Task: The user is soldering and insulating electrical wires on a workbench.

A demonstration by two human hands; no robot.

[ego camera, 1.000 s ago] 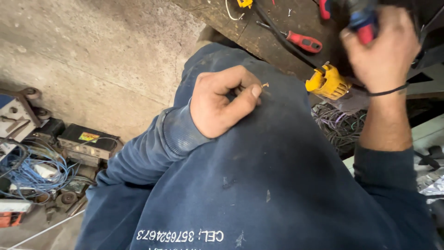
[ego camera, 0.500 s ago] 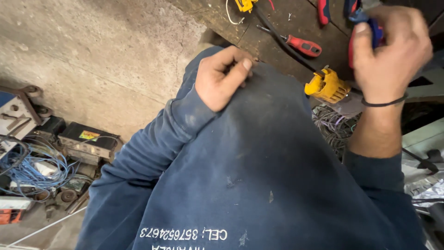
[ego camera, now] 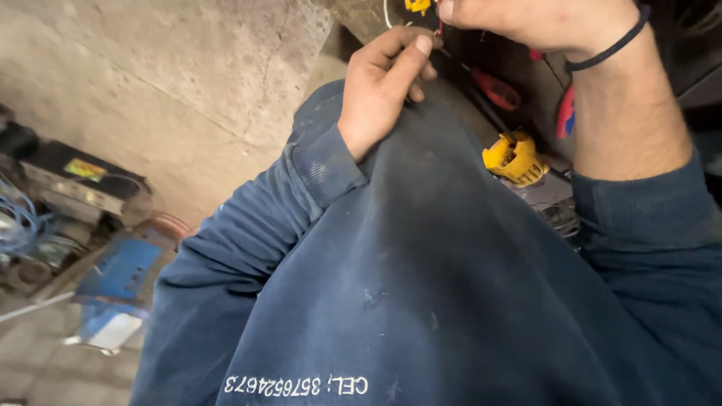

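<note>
Two hands meet above the yellow plastic part (ego camera: 515, 158): the left hand (ego camera: 383, 86) curls loosely, holding nothing visible; the right hand (ego camera: 541, 19) pinches a thin red wire (ego camera: 440, 26).

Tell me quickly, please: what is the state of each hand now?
Left hand: fingers curled, resting on the dark blue garment; holds nothing visible.
Right hand: closed at the top edge; contents cannot be told.

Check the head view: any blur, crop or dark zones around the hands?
Head view: soft motion blur throughout. The right hand is cropped by the top edge, so its grasp cannot be told. The left hand is evenly lit and readable. The bench at upper right falls into deep shadow. The yellow part is clear. The sweatshirt fills much of the frame.
</note>
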